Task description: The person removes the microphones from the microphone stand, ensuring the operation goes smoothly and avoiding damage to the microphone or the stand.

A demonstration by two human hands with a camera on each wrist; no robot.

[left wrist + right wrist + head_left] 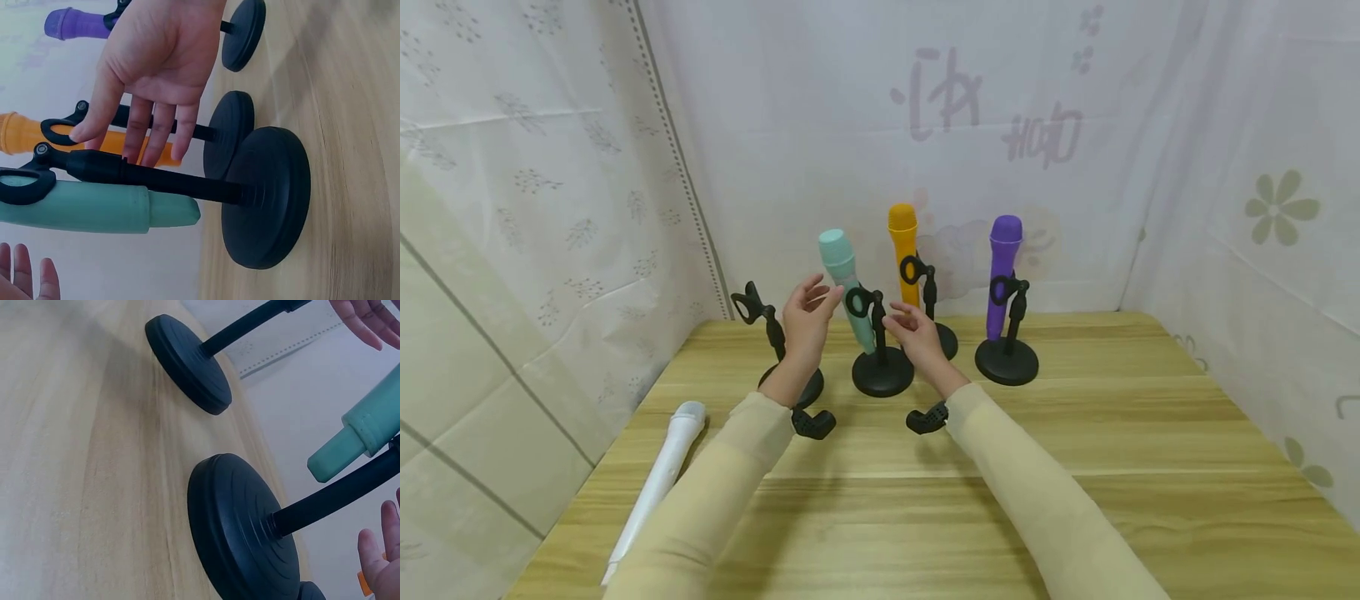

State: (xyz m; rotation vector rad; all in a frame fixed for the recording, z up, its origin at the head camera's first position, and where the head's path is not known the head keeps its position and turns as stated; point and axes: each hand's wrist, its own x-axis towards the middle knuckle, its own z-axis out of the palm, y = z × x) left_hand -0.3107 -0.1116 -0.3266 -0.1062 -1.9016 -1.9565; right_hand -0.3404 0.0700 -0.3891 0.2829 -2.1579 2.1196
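A teal microphone (837, 252) leans in the ring clip of a black stand (882, 373), its lower end above the round base. My left hand (808, 321) is just left of it, fingers loosely bent and holding nothing. To the right of the same stand is my right hand (919, 340), palm inward and fingers extended, also with nothing in its grasp. In the left wrist view, the right hand (165, 69) appears behind the teal microphone (94, 206), overlapping the stand of the orange microphone (25, 134). The right wrist view shows the teal microphone's tapered tail (337, 454) between both hands.
Behind stands an orange microphone (902, 218) in its holder; a purple microphone (1006, 237) is in another stand at the right. An unfilled stand (772, 329) is at the left. A white microphone (658, 475) lies along the wooden table's (880, 533) left side. Patterned curtains surround the table.
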